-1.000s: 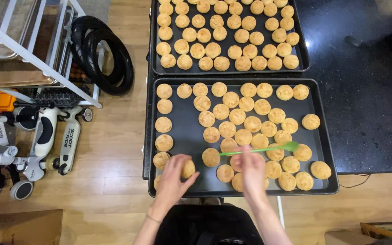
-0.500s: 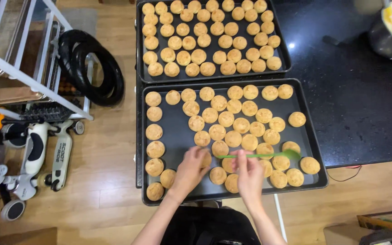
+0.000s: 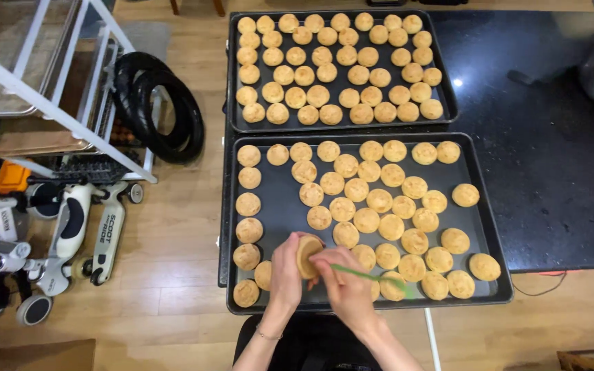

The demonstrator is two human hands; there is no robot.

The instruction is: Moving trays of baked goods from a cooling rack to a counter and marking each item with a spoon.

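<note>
The left hand point(image 3: 286, 269) is closed around a round, golden-brown choux puff point(image 3: 308, 255), lifted just above the near baking tray point(image 3: 278, 213) with its flat underside turned up. The right hand point(image 3: 344, 283) pinches a thin green stick-like tool point(image 3: 369, 275), its tip touching the puff's underside. The tray is dark, matte metal with a raised rim, scattered with similar domed, rough-crusted puffs point(image 3: 379, 200). A second dark tray point(image 3: 448, 82) beyond it carries tighter rows of puffs. Both sit on a glossy black speckled counter point(image 3: 551, 178). On the wooden floor to the left stand a white-and-black scooter point(image 3: 108, 233) with dark lettering along its deck, black tyres point(image 3: 163, 106) and a white rack point(image 3: 42, 89).
</note>
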